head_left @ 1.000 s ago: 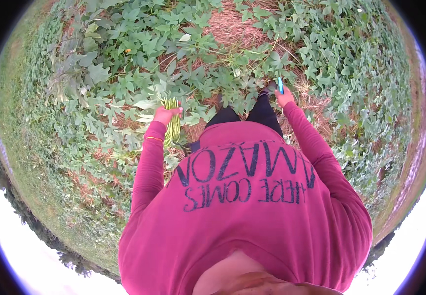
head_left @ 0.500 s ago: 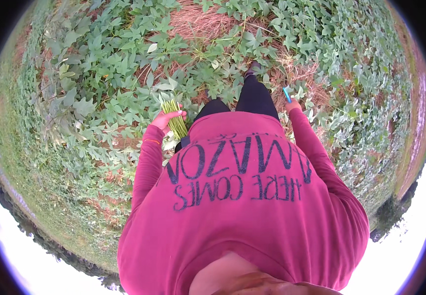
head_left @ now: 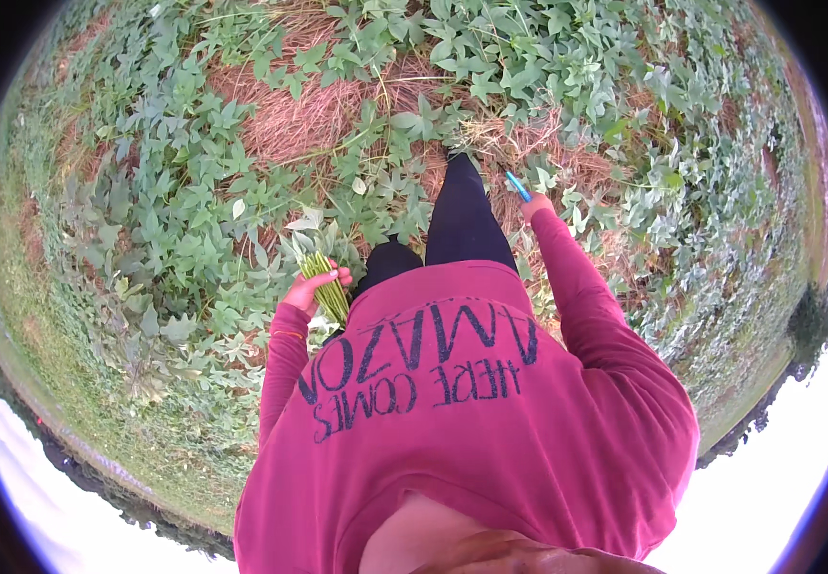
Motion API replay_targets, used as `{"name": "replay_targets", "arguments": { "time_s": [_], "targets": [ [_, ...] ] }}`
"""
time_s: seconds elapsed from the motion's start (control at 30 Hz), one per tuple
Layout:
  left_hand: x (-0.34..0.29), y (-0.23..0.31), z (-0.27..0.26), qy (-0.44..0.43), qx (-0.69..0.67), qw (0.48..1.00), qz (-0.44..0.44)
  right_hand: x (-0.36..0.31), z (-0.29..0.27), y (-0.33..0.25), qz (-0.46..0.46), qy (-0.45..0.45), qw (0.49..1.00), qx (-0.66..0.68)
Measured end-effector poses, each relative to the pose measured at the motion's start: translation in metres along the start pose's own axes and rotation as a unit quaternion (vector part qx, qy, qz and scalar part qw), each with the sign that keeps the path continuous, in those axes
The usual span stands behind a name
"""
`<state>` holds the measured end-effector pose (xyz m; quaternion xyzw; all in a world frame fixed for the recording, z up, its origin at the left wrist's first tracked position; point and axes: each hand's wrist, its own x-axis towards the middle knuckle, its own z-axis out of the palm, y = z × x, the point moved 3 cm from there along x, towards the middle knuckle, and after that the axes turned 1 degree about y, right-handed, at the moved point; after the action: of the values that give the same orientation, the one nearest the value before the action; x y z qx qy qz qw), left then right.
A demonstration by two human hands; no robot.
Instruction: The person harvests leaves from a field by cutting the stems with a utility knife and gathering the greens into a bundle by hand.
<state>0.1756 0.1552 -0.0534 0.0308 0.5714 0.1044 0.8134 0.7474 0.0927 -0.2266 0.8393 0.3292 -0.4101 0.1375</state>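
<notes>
A bundle of cut green stems [head_left: 326, 294] with pale leaves at its far end is gripped in my left hand [head_left: 307, 284], beside my left thigh. The fingers and thumb wrap round the middle of the stems. My right hand [head_left: 536, 204] is closed on a slim tool with a bright blue handle [head_left: 518, 187], held out just right of my leg. The tool's far end is small and dark, and I cannot make out its exact kind. Low leafy vines [head_left: 433, 120] grow close in front of both hands.
Dry brown straw [head_left: 299, 110] shows between the vines ahead, with more straw [head_left: 577, 158] near the tool. My black-trousered leg [head_left: 467, 215] stands among the plants. Dense green foliage [head_left: 185, 191] spreads left, and grass lies toward the rim.
My view and body have shifted over the vines. My right hand with the blue-handled tool has come in closer to my leg. The left hand still holds the stems, now lower in view.
</notes>
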Motion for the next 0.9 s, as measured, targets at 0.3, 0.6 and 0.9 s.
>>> {"name": "replay_targets", "arguments": {
  "time_s": [0.3, 0.6, 0.9],
  "targets": [
    [0.093, 0.054, 0.082, 0.059, 0.282, 0.956, -0.059, 0.176, -0.117, -0.093, -0.121, 0.094, 0.988, -0.013],
    [0.144, 0.127, 0.176, 0.073, 0.363, 0.921, -0.121, 0.34, -0.24, -0.123, -0.15, 0.324, 0.868, -0.345],
    [0.235, 0.228, 0.312, 0.029, 0.432, 0.898, -0.071, 0.283, -0.231, 0.119, 0.064, 0.275, 0.954, 0.103]
  ]
}}
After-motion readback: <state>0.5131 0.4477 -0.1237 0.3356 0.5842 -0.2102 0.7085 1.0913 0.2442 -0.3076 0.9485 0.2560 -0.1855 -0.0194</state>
